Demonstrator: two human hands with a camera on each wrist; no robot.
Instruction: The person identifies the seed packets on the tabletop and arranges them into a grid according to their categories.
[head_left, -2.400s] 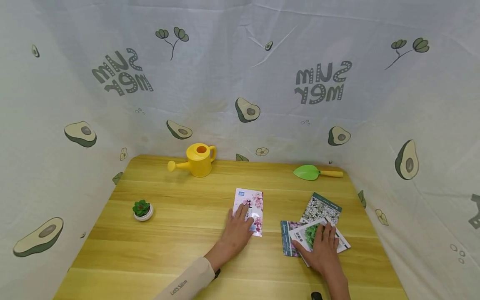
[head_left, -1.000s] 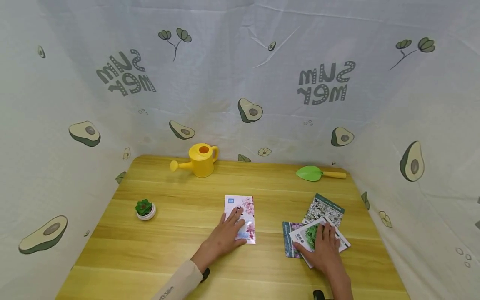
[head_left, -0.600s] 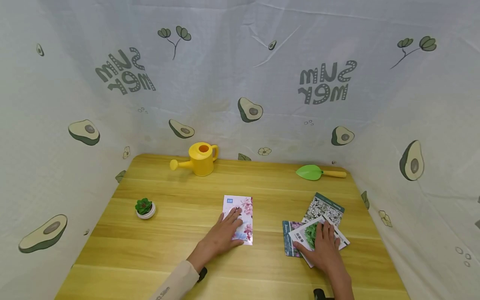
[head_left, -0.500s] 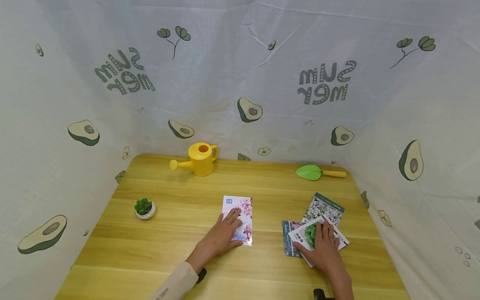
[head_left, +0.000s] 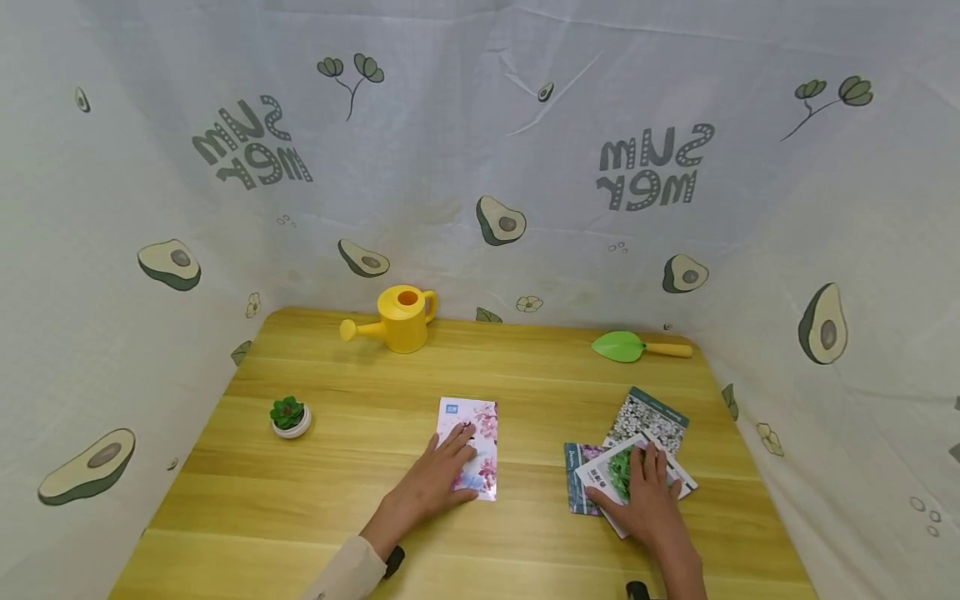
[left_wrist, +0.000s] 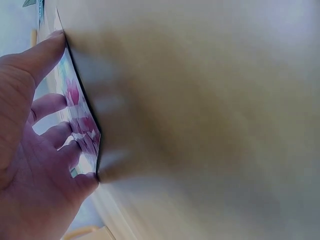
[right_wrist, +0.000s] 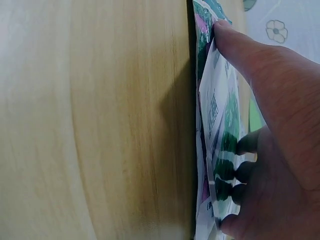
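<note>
My left hand point(head_left: 431, 479) rests on a white seed packet point(head_left: 483, 429) printed with pink blossoms, flat on the wooden table. In the left wrist view the fingertips of the left hand point(left_wrist: 40, 145) press the face of the packet point(left_wrist: 75, 95). To the right, my right hand point(head_left: 652, 500) lies on a white packet with green leaves point(head_left: 621, 471). That packet overlaps a purple-flower packet point(head_left: 577, 479) and a white-flower packet point(head_left: 648, 417). The right wrist view shows the right hand's point(right_wrist: 270, 130) thumb and fingertips touching the stack from above.
At the back left stands a yellow watering can point(head_left: 405, 321). A small potted succulent point(head_left: 288, 417) is at the left. A green trowel point(head_left: 622, 347) with a yellow handle lies at the back right. Avocado-print cloth point(head_left: 450, 150) surrounds the table point(head_left: 300, 517) at the back and sides.
My left hand has slid the blossom packet leftward and nearer to me across the table. The right hand and its packets have stayed nearly in place.
</note>
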